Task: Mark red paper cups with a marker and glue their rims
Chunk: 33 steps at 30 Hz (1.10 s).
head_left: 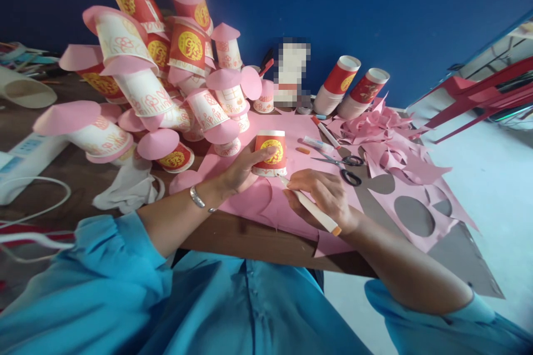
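My left hand (245, 169) is closed around a red paper cup (265, 165) with a yellow round emblem and white bands at its top and bottom. Its thumb lies across the emblem. Between the fingers of my right hand (322, 194) is a white marker (314, 212) with an orange end. The marker's tip is at the cup's lower white band, where small marks show; whether it touches cannot be made out. Beneath both hands lie sheets of pink paper (291, 127). Black-handled scissors (339, 162) and an orange marker cap (303, 150) rest to the right.
Decorated paper cups with pink cone tops (144, 91) are piled on the left. Two stacks of cups (338, 84) lean against the blue wall (375, 5). Pink paper scraps (387, 127) cover the table's right side, and a red stool (470, 89) stands beyond.
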Tool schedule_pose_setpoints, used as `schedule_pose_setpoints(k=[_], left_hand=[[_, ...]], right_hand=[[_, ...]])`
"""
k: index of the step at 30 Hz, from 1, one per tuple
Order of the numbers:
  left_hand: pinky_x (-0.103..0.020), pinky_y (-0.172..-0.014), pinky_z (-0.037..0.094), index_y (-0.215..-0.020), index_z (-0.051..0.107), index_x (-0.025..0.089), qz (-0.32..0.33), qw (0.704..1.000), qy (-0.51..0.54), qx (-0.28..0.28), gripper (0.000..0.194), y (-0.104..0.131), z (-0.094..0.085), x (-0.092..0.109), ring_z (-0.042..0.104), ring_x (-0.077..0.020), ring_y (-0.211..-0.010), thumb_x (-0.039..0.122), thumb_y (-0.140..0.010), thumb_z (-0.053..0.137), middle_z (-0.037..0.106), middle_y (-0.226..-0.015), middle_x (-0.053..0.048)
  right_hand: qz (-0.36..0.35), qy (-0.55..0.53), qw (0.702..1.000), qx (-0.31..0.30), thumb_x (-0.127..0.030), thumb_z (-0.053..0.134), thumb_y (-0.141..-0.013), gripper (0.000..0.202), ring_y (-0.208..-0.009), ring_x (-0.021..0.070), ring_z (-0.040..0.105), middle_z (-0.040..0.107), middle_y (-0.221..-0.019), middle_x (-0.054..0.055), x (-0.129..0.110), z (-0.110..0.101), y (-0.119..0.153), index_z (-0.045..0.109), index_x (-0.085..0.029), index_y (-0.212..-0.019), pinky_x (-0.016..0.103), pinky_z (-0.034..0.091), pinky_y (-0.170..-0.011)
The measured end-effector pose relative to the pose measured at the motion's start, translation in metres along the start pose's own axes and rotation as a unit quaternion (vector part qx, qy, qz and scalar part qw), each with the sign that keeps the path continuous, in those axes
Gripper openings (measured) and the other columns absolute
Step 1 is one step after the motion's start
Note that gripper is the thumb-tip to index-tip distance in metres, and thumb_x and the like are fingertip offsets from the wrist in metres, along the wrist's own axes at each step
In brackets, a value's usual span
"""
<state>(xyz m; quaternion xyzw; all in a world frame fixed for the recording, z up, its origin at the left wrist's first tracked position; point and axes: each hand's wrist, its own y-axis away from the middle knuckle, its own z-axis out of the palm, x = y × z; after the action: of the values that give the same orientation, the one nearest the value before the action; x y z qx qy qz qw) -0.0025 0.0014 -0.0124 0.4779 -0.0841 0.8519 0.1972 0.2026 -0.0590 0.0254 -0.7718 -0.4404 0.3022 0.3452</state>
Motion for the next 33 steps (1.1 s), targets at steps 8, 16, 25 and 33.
schedule_pose_setpoints(k=[8,16,25,33], left_hand=[[-0.035,-0.084,0.059,-0.109,0.074,0.022,0.0,1.0,0.006,-0.004,0.047,-0.0008,0.0027,0.0028,0.074,-0.022,-0.091,0.051,-0.079,0.095,0.077,-0.1,-0.004],[-0.035,-0.084,0.06,-0.094,0.072,0.024,0.041,0.997,0.057,0.038,0.032,-0.0046,0.0031,0.0052,0.068,-0.0198,-0.087,0.04,-0.077,0.094,0.072,-0.089,0.001],[-0.04,-0.087,0.062,-0.118,0.074,0.019,-0.036,0.995,0.075,0.045,0.054,-0.003,0.0021,0.0084,0.071,-0.0252,-0.102,0.048,-0.076,0.094,0.076,-0.115,-0.008],[-0.037,-0.084,0.058,-0.106,0.078,0.024,-0.012,0.999,0.028,0.023,0.037,-0.0016,0.0047,0.0088,0.068,-0.0252,-0.099,0.046,-0.08,0.092,0.075,-0.104,-0.007]], right_hand=[[-0.001,0.013,1.0,-0.006,-0.009,0.068,-0.101,0.021,-0.081,0.02,0.081,0.078,-0.088,0.004,0.0,-0.0006,0.001,0.061,-0.022,-0.116,0.029,0.066,-0.068],[-0.003,0.01,1.0,0.004,-0.008,0.072,-0.098,0.025,-0.081,0.0197,0.081,0.079,-0.092,0.006,0.0022,-0.0012,0.003,0.064,-0.021,-0.117,0.029,0.067,-0.069],[0.008,0.013,1.0,0.008,-0.009,0.073,-0.098,0.029,-0.083,0.0194,0.081,0.08,-0.096,0.005,0.004,-0.0023,0.0046,0.066,-0.024,-0.122,0.029,0.067,-0.07],[0.011,-0.001,1.0,0.006,-0.008,0.071,-0.097,0.027,-0.078,0.0191,0.08,0.079,-0.09,0.003,0.0058,0.0011,0.005,0.065,-0.023,-0.119,0.028,0.064,-0.066]])
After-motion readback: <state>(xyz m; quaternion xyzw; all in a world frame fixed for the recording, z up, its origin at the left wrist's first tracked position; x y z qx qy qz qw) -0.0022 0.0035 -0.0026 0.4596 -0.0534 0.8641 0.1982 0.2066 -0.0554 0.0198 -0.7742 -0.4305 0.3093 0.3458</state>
